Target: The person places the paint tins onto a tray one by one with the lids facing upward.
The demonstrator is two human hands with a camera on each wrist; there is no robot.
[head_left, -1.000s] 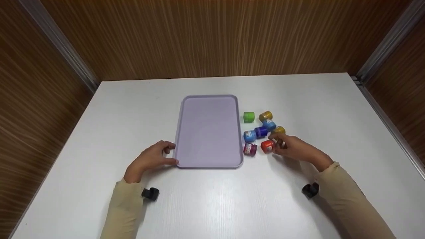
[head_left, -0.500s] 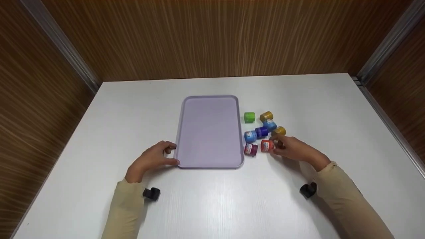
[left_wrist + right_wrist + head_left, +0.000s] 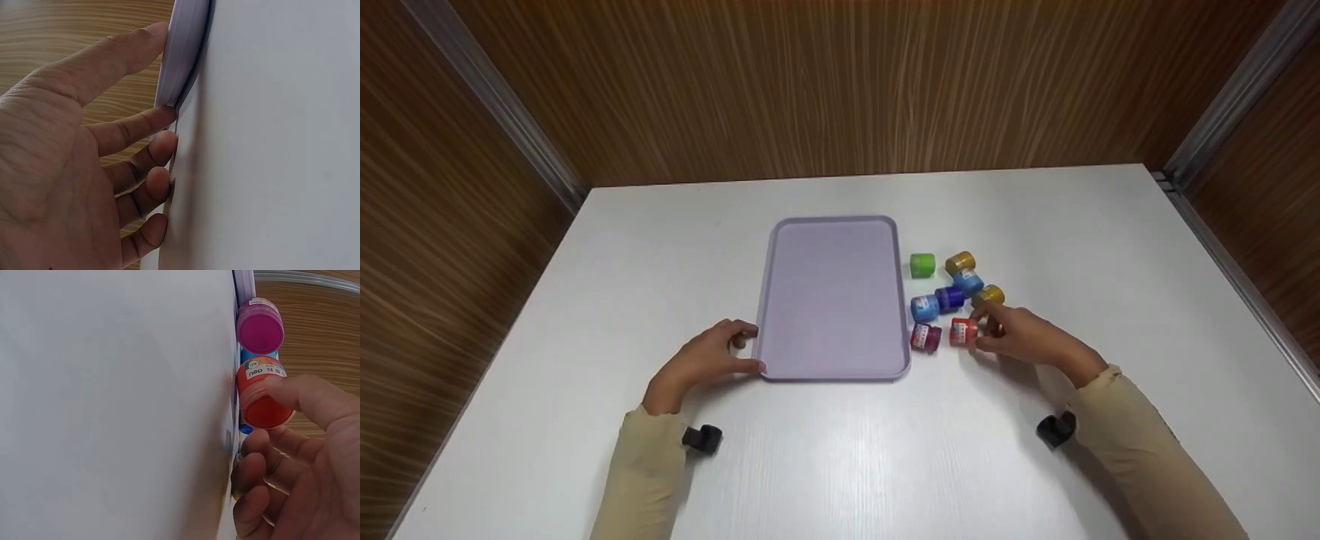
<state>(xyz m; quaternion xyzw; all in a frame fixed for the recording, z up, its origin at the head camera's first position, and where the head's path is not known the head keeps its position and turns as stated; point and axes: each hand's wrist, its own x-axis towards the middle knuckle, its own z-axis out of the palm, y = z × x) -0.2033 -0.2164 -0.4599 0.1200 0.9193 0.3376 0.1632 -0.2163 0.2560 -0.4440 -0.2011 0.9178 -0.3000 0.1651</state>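
My right hand [image 3: 1024, 336] holds a red paint jar [image 3: 963, 331] by its lid end, thumb and forefinger on opposite sides. In the right wrist view the same red jar [image 3: 262, 391] lies on its side, label partly showing, beyond the thumb. A magenta paint jar [image 3: 925, 337] lies just left of it. At the lilac tray [image 3: 832, 300], my left hand [image 3: 706, 355] touches the left edge near the front corner. The left wrist view shows the thumb and forefinger against the tray's rim [image 3: 181, 56], the other fingers loosely bent.
Several more paint jars lie right of the tray: a green one [image 3: 922, 265], two light blue [image 3: 924, 307], a dark blue [image 3: 949, 298] and two ochre [image 3: 960, 262]. All stand on a white table [image 3: 825, 465] before a wood-grain wall [image 3: 810, 90].
The red jar has turned under my right hand, so its white label now faces up, and it sits nearly in the same spot. The left hand and tray have not visibly moved.
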